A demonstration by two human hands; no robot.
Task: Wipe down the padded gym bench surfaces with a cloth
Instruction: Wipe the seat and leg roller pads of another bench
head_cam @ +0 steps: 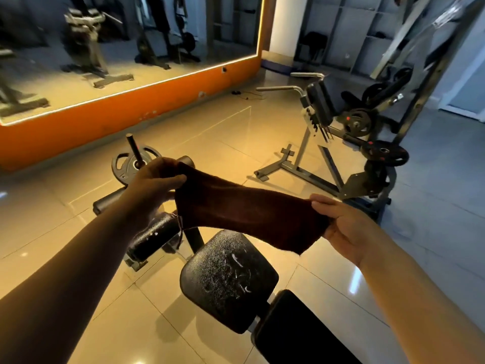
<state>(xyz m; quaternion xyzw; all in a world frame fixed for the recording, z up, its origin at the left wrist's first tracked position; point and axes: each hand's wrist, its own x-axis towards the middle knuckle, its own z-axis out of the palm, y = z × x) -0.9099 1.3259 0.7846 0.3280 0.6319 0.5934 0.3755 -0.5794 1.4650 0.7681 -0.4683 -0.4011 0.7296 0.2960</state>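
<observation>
— How many hands and cloths do you count?

— Two hands, one cloth. The left hand [157,179] pinches one end of the cloth [246,211] between thumb and fingers, and the right hand [343,224] is closed on the other end. The cloth hangs stretched between them in the air, above the bench and touching none of its pads.

— And the pads?

— Two flat ones. The seat pad [228,282] lies just under the cloth, and the back pad [301,334] runs off the bottom edge of the view, with a narrow gap between the two. There are also two roller pads [154,235] at the far end of the bench, one nearer and one behind the left forearm.

— What else is around?

— One weight plate [133,164] sits on a post beyond the left hand, on the tiled floor [223,132]. To the right stands another machine [341,132] with several plates on it; I cannot count them surely. A mirror [118,38] with an orange frame fills the wall to the left.

— Anything in the way?

— The left forearm covers part of the far roller, and the cloth hides the front edge of the seat pad.

— How does the cloth look?

— Dark reddish-brown, thin, with a loose thread hanging near its left end. The seat pad is black, with a pale dusty film and smear marks; the back pad looks cleaner.
</observation>
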